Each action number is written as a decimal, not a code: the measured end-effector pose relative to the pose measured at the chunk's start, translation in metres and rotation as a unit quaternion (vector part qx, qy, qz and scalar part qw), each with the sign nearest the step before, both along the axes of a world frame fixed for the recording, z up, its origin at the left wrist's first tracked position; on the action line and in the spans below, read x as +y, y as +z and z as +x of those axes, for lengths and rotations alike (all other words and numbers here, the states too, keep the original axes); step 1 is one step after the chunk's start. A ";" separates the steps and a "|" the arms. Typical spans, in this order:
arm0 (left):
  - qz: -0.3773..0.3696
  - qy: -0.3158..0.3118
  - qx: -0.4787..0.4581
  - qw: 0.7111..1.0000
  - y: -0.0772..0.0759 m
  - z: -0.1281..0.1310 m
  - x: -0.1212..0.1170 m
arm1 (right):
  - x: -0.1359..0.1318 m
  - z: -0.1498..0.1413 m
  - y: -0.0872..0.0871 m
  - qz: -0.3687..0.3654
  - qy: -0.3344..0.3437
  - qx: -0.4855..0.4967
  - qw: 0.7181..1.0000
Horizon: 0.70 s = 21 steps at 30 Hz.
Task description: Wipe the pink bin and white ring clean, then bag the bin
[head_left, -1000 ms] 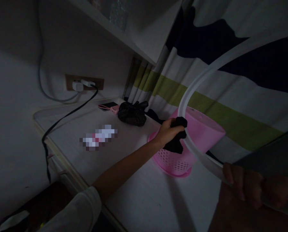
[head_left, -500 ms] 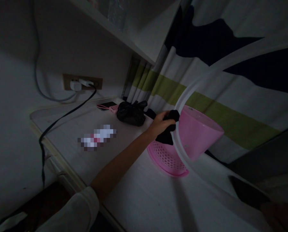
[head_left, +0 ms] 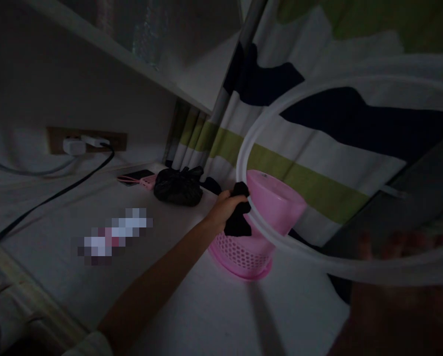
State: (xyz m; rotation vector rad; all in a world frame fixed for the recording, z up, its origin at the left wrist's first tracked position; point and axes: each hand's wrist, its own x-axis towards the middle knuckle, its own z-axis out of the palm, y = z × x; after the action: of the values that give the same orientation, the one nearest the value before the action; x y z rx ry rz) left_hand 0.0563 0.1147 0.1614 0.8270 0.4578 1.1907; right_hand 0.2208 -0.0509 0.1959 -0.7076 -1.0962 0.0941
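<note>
Right hand (head_left: 403,302) risen to white hoop (head_left: 242,160), grip unclear, left hand (head_left: 221,210) pinching black cloth (head_left: 239,222), arm (head_left: 162,278) outstretched

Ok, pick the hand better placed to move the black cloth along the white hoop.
Probably the left hand: it holds the black cloth at the white hoop. The right hand, dark and blurred, is away from the cloth.

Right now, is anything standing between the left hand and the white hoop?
Yes, the black cloth: it is bunched in the left hand, against the left side of the white hoop. The pink basket shows behind the hoop, not between.
</note>
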 end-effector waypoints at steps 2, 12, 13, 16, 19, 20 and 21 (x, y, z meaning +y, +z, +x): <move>-0.019 -0.026 -0.036 0.999 0.010 0.010 -0.004 | 0.012 -0.017 -0.005 0.079 0.002 0.026 0.997; -0.027 -0.047 -0.098 0.994 0.003 0.033 -0.044 | 0.087 -0.060 -0.027 0.136 0.029 -0.013 0.990; -0.016 -0.044 -0.100 0.994 -0.001 0.034 -0.045 | 0.090 -0.062 -0.027 0.129 0.048 -0.009 0.991; 0.023 -0.055 -0.089 0.994 -0.011 0.036 -0.041 | 0.094 -0.063 -0.029 0.133 0.086 0.009 0.987; 0.027 -0.048 -0.037 0.998 -0.020 0.040 -0.030 | 0.094 -0.060 -0.030 0.135 0.091 0.023 0.986; 0.028 -0.047 -0.022 0.998 -0.023 0.041 -0.027 | 0.093 -0.058 -0.030 0.135 0.089 0.027 0.987; 0.031 -0.047 -0.012 0.998 -0.025 0.041 -0.023 | 0.092 -0.057 -0.030 0.138 0.088 0.032 0.986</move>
State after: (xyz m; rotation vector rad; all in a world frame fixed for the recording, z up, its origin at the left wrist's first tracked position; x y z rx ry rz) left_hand 0.0976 0.0914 0.1365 0.8764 0.3604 1.1312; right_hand 0.1643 0.0416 0.1659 -0.3568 -1.0825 0.1114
